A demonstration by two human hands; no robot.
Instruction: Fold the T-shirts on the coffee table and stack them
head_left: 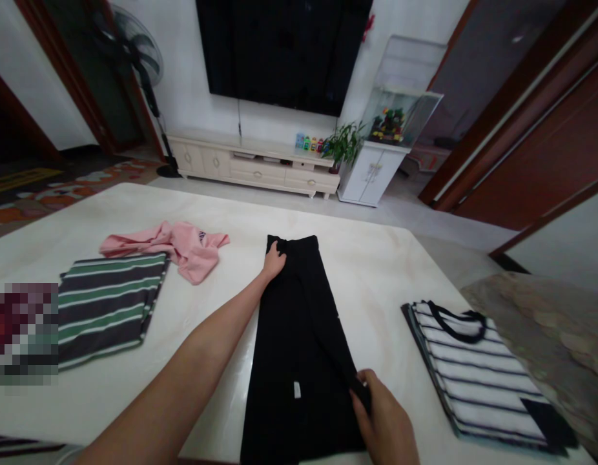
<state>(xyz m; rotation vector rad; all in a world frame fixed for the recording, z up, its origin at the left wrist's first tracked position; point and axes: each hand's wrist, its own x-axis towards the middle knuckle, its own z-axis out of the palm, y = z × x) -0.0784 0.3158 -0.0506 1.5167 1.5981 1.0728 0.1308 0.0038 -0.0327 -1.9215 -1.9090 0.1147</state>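
Observation:
A long black garment point(292, 336) lies flat on the table in front of me, with a small white tag on its lower part. Whether it is a top or trousers I cannot tell. My left hand point(274, 259) reaches out to the garment's far left corner, its fingers pinched on the cloth there. Close to me, my right hand point(383, 420) grips a narrow dark strip of the same garment, at its right edge. That strip runs slantwise up towards the far end.
The white table point(376, 278) also bears a crumpled pink garment point(195, 252), a folded green-and-grey striped garment point(112, 300) at left and a stack topped by a striped white shirt point(483, 374) at right. Beyond stand a TV cabinet point(260, 169) and a fan point(134, 55).

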